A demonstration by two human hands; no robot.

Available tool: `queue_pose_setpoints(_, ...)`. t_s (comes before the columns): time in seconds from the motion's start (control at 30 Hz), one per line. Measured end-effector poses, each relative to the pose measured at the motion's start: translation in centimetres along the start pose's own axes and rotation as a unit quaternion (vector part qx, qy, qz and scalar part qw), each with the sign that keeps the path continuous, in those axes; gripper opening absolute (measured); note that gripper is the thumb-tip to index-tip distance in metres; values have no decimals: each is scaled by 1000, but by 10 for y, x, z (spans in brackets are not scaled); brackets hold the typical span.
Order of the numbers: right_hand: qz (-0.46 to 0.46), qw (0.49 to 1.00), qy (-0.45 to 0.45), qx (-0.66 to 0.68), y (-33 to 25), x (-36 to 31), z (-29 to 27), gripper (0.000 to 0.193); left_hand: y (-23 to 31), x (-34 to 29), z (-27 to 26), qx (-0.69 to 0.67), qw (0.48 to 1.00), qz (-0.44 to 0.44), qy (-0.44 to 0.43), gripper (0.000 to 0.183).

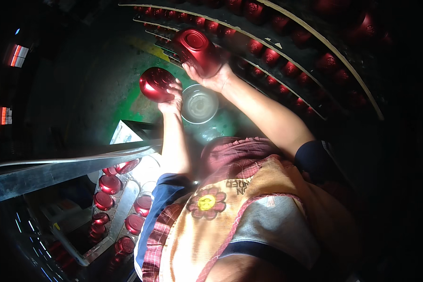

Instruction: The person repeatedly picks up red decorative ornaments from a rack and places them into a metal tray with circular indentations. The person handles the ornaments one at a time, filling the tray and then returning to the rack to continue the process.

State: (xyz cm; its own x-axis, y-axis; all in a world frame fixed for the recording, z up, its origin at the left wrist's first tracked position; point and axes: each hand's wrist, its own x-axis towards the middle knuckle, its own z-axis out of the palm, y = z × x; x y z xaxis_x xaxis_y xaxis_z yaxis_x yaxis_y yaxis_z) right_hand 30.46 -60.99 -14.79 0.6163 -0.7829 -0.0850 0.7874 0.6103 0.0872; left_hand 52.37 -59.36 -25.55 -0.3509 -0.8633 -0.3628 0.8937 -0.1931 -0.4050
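Observation:
My left hand (172,99) grips a round, glossy red jar (155,85), with fingers curled round its right side. Higher and to the right, my right hand (215,77) is closed round a second metallic red jar (197,49). That jar is tilted, and its base with an oval ring faces up. The two jars are apart, both held near the rack shelves. Below and between my hands is a round, pale basin (200,104). Both jars hide most of my palms.
Curved-looking rack shelves (324,33) with several red jars run from the top to the right. At lower left, more red jars (110,184) stand in rows on a line beside a long metal rail (70,171). The floor (127,105) is green.

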Motion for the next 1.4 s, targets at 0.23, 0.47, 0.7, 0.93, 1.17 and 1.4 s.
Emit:
queue_pose_setpoints(0.23,11,999,12,36,14,34,-18,77,37,10,18,71,997,6,-3,55)
queue_pose_setpoints(0.47,-12,998,45,29,23,39,-20,71,44,11,29,103,995,-5,-13,56)
queue_pose_setpoints(0.7,-3,999,10,36,29,22,-21,50,37,3,22,131,988,-36,-70,49)
queue_pose_setpoints(0.93,41,999,3,1,25,-48,-48,63,20,-55,-39,149,978,-72,-125,67)
queue_pose_setpoints(1.17,164,984,-35,57,59,-131,-103,68,-20,-206,-115,292,948,64,-112,61)
queue_pose_setpoints(1.4,143,975,104,-134,132,-217,-190,59,-58,-404,-174,188,967,169,39,58)
